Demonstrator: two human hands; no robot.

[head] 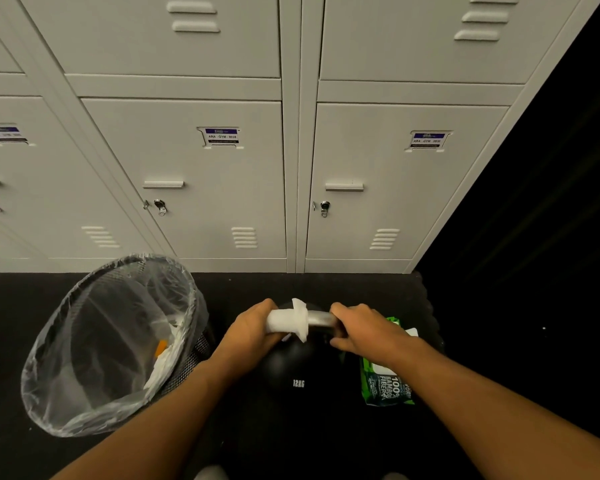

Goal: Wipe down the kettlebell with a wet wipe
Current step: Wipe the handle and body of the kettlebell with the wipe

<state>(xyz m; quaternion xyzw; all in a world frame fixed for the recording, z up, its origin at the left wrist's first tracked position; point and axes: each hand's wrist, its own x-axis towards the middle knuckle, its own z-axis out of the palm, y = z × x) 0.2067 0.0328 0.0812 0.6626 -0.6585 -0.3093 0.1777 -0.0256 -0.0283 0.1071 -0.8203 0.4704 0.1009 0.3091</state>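
Note:
A black kettlebell [291, 370] marked 12KG stands on the dark floor in front of me, with a shiny metal handle [321, 318] on top. A white wet wipe [290, 322] is wrapped around the left part of the handle. My left hand [248, 332] grips the wipe around the handle. My right hand [362, 329] is closed on the handle's right end, bare metal showing between the two hands.
A mesh waste bin [94, 344] lined with clear plastic stands tilted at the left, with crumpled wipes inside. A green wet wipe pack [385, 384] lies on the floor right of the kettlebell, partly under my right forearm. Grey lockers [222, 185] stand behind.

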